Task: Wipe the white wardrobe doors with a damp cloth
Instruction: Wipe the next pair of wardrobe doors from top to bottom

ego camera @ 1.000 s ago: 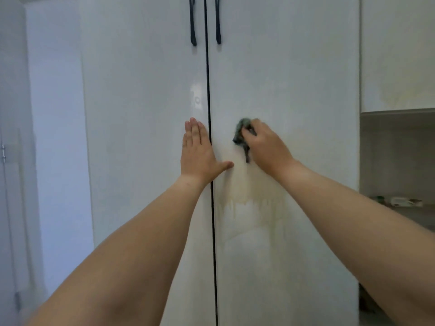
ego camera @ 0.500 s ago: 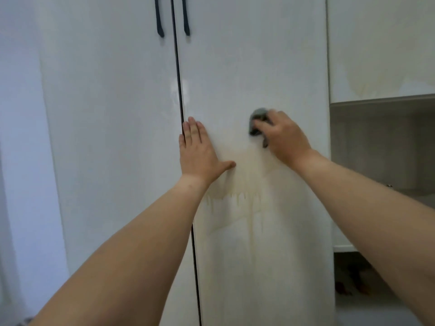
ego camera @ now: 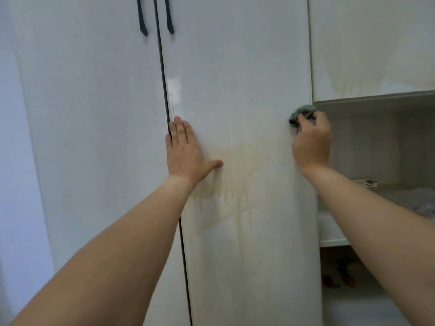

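Crumpled grey-green damp cloth [ego camera: 302, 113] sits at the right edge of the glossy white right wardrobe door [ego camera: 237, 74], gripped in the right hand's [ego camera: 311, 143] curled fingers. Left hand [ego camera: 186, 151] lies flat, fingers straight, on that door beside the centre gap. Yellowish drip stain [ego camera: 235, 175] lies between the hands. No legible writing.

Two glossy white wardrobe doors: the left door [ego camera: 94, 137] is plain, while the right door [ego camera: 235, 78] carries a pale yellow stain [ego camera: 235, 165] with drip streaks running down. Two dark navy handles [ego camera: 156, 15] sit at the top. The bunched cloth [ego camera: 300, 112] is teal-green. An upper cabinet door [ego camera: 372, 43] at right is white with faint yellowish marks.
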The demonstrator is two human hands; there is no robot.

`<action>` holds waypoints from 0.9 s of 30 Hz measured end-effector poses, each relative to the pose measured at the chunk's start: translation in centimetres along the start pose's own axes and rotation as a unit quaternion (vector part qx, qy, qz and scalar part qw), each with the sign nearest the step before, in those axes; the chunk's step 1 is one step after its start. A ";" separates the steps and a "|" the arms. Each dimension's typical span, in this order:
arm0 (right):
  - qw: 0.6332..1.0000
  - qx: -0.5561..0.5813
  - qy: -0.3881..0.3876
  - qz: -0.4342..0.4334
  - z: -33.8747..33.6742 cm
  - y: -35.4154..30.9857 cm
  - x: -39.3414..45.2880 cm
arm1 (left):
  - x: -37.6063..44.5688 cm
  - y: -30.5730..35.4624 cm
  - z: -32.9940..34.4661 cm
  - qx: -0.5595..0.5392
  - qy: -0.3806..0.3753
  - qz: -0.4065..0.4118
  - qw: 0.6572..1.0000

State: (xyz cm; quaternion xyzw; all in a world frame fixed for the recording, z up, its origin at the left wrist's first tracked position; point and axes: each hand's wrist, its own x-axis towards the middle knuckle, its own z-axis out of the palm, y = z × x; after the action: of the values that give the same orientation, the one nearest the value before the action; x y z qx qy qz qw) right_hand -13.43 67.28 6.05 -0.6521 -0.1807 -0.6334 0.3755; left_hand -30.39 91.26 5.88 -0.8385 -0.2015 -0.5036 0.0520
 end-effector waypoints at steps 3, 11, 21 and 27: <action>0.998 0.043 -0.014 -0.048 1.9 -5.5 -3.7 | -0.3 -0.3 0.0 -0.011 0.000 0.013 1.000; 0.956 0.036 -0.080 -0.280 3.1 -8.8 -4.8 | -5.0 -6.2 0.6 0.036 0.005 -0.016 0.999; 0.865 0.057 -0.123 -0.483 4.9 -15.8 -5.9 | -5.4 -8.0 1.0 0.048 -0.026 0.015 0.998; 0.953 0.062 -0.102 -0.278 6.2 -21.4 -2.6 | -5.4 -8.2 0.9 0.042 -0.028 0.019 0.999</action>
State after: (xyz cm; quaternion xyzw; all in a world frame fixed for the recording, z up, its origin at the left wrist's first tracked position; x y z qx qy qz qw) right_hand -24.69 86.32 9.67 -0.6128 -0.4312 -0.6301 0.2038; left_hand -35.12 97.47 -0.21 -0.8528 -0.2082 -0.4703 0.0908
